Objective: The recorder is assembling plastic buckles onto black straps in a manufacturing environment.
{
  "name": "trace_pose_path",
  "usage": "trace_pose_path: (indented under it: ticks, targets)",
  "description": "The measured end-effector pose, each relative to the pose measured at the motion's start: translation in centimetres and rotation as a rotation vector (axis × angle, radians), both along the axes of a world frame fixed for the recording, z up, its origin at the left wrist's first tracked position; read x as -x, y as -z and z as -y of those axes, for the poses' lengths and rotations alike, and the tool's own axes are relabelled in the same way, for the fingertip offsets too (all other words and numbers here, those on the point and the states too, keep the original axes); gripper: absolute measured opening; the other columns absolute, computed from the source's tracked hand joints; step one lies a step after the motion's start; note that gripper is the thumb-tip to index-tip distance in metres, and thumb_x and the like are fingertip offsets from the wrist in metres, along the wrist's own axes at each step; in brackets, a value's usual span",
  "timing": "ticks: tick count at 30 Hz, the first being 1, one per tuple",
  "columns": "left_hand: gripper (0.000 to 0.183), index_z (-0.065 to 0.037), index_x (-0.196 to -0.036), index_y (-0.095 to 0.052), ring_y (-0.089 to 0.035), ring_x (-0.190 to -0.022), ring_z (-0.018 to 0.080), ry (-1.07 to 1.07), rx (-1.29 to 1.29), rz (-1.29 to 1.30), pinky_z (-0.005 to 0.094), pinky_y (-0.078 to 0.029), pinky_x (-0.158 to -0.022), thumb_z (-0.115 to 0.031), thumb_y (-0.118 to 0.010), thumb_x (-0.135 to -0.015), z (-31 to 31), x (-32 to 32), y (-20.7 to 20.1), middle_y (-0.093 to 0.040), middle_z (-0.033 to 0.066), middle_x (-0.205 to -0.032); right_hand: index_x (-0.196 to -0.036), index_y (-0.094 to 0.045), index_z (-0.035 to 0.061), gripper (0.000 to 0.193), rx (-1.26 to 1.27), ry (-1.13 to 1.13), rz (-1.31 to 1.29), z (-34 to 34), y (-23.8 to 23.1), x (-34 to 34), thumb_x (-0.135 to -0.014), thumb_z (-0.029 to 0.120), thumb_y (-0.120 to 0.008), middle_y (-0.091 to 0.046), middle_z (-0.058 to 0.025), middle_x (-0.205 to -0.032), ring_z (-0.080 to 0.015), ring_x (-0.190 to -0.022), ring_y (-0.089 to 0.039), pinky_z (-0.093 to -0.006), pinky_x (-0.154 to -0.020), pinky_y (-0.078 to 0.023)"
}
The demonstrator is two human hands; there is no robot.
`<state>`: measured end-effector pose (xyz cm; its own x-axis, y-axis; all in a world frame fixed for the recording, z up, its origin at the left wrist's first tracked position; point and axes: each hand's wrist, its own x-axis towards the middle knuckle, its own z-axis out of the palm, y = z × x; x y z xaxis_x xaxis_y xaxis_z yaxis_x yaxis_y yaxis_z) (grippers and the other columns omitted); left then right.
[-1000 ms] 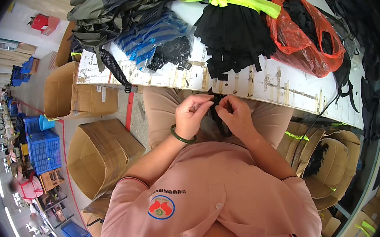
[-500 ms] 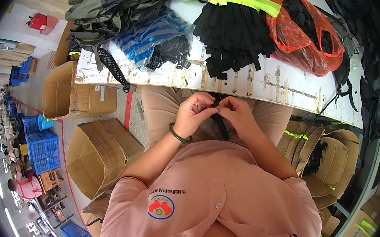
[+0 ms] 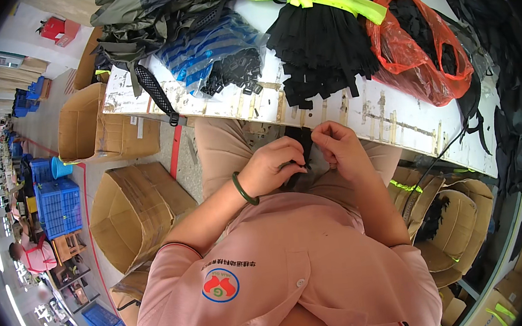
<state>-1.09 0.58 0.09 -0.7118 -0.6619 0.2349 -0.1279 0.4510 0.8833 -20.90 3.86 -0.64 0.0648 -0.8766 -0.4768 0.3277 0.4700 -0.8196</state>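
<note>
Over my lap, just below the table edge, my left hand and my right hand pinch a black strap between them. The strap hangs down between the fingers; its lower end is hidden behind my hands. A green bangle circles my left wrist. On the white table above lie a bundle of black straps tied with a yellow-green ribbon and a clear bag of black buckles.
A red plastic bag with black pieces lies on the table's right part; dark fabric is heaped at the back. Open cardboard boxes stand on the floor at my left, blue crates farther left. Another person sits at the far left.
My hands have kept their place over my lap; the fingers shifted a little along the strap.
</note>
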Motion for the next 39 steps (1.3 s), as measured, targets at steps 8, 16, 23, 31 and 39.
trace_pose_path:
  ticks: [8,16,23,31,39]
  targets:
    - [0.016,-0.003,-0.079,-0.058,-0.057,-0.086,0.0221,0.057,-0.11,-0.052,0.0303,-0.047,-0.073,0.0,-0.071,-0.071,0.1,-0.7,-0.3,-0.057,0.009,-0.092,-0.087,-0.058,0.0049,0.009,0.084,0.215,0.242,-0.2,2.0,-1.2,-0.084,0.012,-0.063,-0.046,0.0042,-0.06,-0.0024,-0.044,-0.034,-0.0189,-0.039,-0.024]
    - [0.021,0.0,-0.099,-0.057,-0.057,-0.087,0.0193,-0.064,-1.383,-0.54,0.0327,-0.046,-0.081,-0.019,-0.055,-0.09,0.1,0.1,1.8,-0.059,0.0077,-0.095,-0.098,-0.06,0.0024,0.014,0.146,0.089,0.203,-0.6,1.6,-1.8,-0.084,0.007,-0.06,-0.056,-0.0002,-0.068,-0.0031,-0.046,-0.039,-0.0179,-0.04,-0.026]
    - [0.015,-0.003,-0.097,-0.055,-0.057,-0.087,0.0205,0.11,-1.492,-0.567,0.0329,-0.045,-0.077,-0.017,-0.051,-0.091,0.2,-0.3,3.2,-0.06,0.0106,-0.098,-0.092,-0.059,0.0042,0.013,0.322,-0.044,-0.291,2.3,1.5,-0.3,-0.082,0.011,-0.063,-0.058,-0.0015,-0.071,-0.0117,-0.06,-0.055,-0.0255,-0.049,-0.041]
    - [0.007,-0.006,-0.09,-0.045,-0.051,-0.057,0.015,0.024,-1.153,-0.363,0.0233,-0.04,-0.055,-0.013,-0.046,-0.091,1.0,-0.5,1.1,-0.057,0.0115,-0.076,-0.087,-0.056,0.007,0.022,0.438,-0.09,-1.305,6.1,4.5,-0.4,-0.075,0.021,-0.069,-0.058,-0.0096,-0.084,-0.0294,-0.072,-0.06,-0.0393,-0.062,-0.047]
    - [0.018,-0.003,-0.098,-0.048,-0.041,-0.053,0.0102,-0.07,-1.21,-0.277,0.0218,-0.033,-0.051,-0.019,-0.041,-0.093,0.3,0.0,1.4,-0.05,0.0049,-0.067,-0.097,-0.056,0.0099,0.03,0.472,-0.089,-1.23,6.3,3.6,-1.2,-0.074,0.024,-0.069,-0.06,-0.0094,-0.086,-0.0296,-0.075,-0.061,-0.0385,-0.064,-0.048]
